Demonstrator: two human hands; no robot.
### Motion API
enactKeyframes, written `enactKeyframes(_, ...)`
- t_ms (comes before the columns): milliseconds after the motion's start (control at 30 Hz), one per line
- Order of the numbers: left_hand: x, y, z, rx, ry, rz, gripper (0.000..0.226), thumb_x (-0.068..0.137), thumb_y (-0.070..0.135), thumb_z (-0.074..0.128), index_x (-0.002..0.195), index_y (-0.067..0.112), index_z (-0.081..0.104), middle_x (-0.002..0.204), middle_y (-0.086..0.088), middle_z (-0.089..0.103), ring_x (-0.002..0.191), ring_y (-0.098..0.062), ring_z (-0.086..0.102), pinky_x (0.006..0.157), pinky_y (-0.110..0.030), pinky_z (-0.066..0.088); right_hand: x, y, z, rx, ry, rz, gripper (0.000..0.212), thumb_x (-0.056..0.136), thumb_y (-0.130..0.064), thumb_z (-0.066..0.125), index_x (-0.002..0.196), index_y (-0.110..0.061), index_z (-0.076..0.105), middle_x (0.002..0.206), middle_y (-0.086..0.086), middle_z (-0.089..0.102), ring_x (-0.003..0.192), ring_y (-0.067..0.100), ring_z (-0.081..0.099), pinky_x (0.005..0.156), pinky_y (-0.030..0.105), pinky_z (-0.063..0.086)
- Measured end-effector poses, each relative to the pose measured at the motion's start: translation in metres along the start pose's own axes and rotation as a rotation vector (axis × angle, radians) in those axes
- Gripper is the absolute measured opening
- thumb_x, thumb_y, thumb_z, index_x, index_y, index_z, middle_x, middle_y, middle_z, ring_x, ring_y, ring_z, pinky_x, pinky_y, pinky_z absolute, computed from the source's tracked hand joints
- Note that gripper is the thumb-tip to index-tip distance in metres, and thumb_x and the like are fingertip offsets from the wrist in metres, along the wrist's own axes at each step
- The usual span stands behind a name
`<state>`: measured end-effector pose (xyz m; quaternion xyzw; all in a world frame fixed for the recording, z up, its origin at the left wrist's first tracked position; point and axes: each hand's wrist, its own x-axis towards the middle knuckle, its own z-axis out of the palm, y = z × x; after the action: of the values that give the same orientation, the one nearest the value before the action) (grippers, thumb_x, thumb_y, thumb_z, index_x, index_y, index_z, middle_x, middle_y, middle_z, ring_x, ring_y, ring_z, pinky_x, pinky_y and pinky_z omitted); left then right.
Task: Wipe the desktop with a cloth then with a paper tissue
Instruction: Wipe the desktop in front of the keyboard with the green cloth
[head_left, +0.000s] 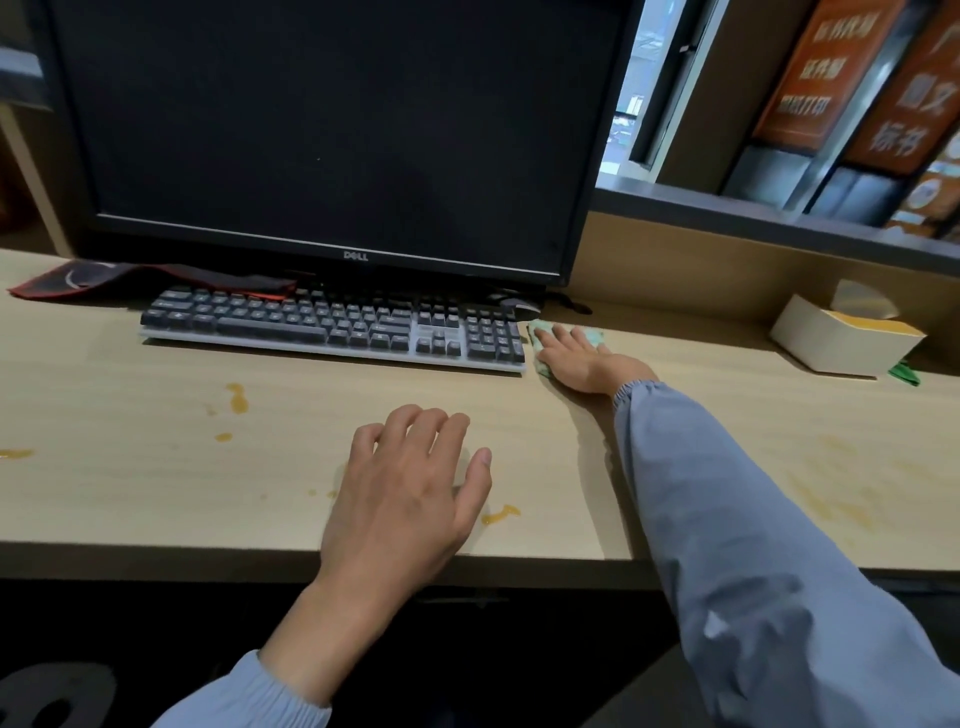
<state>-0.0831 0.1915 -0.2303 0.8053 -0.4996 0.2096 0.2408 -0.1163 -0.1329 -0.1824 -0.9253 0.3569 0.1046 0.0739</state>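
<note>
Pressing the green cloth (594, 335) flat-fingered at the back edge of the worktop (130, 493), beside the keyboard (332, 327), the right hand (576, 359) bears down. The left hand (410, 483) rests near the front edge, grip spread and empty. Cloth step in hand; the orange spills (238, 397) likely need sweeping next.

Cloth (594, 336) mostly beneath right hand (574, 358)

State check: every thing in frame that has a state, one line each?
monitor: screen dark.
cloth: flat on the desktop, under right hand, beside the keyboard.
right hand: fingers straight, pressing cloth.
left hand: resting on desktop, holding nothing.
desktop: yellow spills unwiped at front left.
tissue box: at right, untouched.
</note>
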Motion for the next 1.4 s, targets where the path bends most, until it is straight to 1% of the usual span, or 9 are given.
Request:
enactKeyframes(200,-0.002,0.001,-0.003,0.007,-0.021,0.008,0.043,0.104,0.045,0.037,0.123,0.016,0.062,0.110,0.002,0.064,0.109,-0.024,0.056,0.087,-0.044,0.043,-0.045,-0.003,0.018,-0.015,-0.010,-0.037,0.056,0.105,-0.046,0.013,0.159,-0.037,-0.003,0.167,-0.004,-0.011,0.153,0.020,-0.011,0.121,0.052,-0.004)
enactKeyframes(433,-0.003,0.002,-0.005,0.022,-0.072,-0.001,0.045,0.104,0.046,0.034,0.123,0.017,0.062,0.111,0.003,0.063,0.111,-0.024,0.054,0.088,-0.044,0.042,-0.130,-0.008,0.043,-0.042,0.003,-0.100,0.056,0.107,-0.043,0.013,0.158,-0.034,-0.008,0.167,-0.003,-0.014,0.152,0.022,-0.016,0.121,0.054,-0.004)
enactKeyframes(567,-0.001,0.001,-0.006,0.007,-0.106,-0.001,0.044,0.104,0.046,0.034,0.126,0.019,0.059,0.117,0.002,0.064,0.116,-0.024,0.053,0.090,-0.045,0.043,-0.176,-0.012,0.057,-0.023,-0.003,-0.100,0.056,0.107,-0.045,0.011,0.158,-0.036,-0.010,0.166,-0.005,-0.018,0.151,0.019,-0.020,0.121,0.051,-0.007)
enactKeyframes(767,-0.001,0.003,-0.006,0.013,-0.103,0.016,0.044,0.104,0.047,0.032,0.124,0.018,0.058,0.117,0.002,0.062,0.113,-0.024,0.053,0.089,-0.044,0.043,-0.213,-0.017,0.077,-0.009,0.042,-0.082,0.055,0.106,-0.048,0.009,0.157,-0.040,-0.008,0.165,-0.008,-0.018,0.151,0.017,-0.021,0.121,0.047,-0.010)
enactKeyframes(900,-0.002,0.003,-0.007,0.017,-0.085,0.017,0.043,0.103,0.046,0.033,0.124,0.018,0.059,0.115,0.002,0.062,0.111,-0.023,0.053,0.088,-0.043,0.041,-0.205,-0.015,0.072,-0.007,0.030,-0.087,0.055,0.106,-0.049,0.010,0.157,-0.041,-0.009,0.166,-0.008,-0.018,0.151,0.017,-0.021,0.121,0.049,-0.009)
enactKeyframes(1000,-0.001,0.003,-0.007,0.043,-0.103,0.005,0.044,0.103,0.048,0.031,0.125,0.020,0.058,0.116,0.003,0.062,0.114,-0.023,0.052,0.090,-0.044,0.040,-0.187,-0.011,0.066,-0.016,0.016,-0.071,0.056,0.106,-0.048,0.011,0.157,-0.039,-0.011,0.166,-0.006,-0.019,0.151,0.019,-0.021,0.121,0.052,-0.008)
enactKeyframes(1167,0.002,0.003,-0.009,0.052,-0.126,-0.046,0.047,0.103,0.051,0.030,0.127,0.020,0.057,0.119,0.003,0.062,0.119,-0.024,0.051,0.093,-0.046,0.039,-0.133,-0.007,0.048,0.015,-0.002,-0.015,0.057,0.105,-0.050,0.011,0.157,-0.039,-0.010,0.166,-0.006,-0.018,0.151,0.020,-0.019,0.120,0.054,-0.008)
enactKeyframes(1400,0.002,0.002,-0.005,0.030,-0.141,-0.068,0.048,0.103,0.052,0.031,0.125,0.019,0.057,0.122,0.001,0.061,0.121,-0.026,0.051,0.092,-0.048,0.041,-0.044,0.003,0.019,0.019,-0.015,0.046,0.058,0.103,-0.050,0.014,0.158,-0.040,-0.001,0.168,-0.004,-0.009,0.153,0.020,-0.010,0.121,0.053,-0.003)
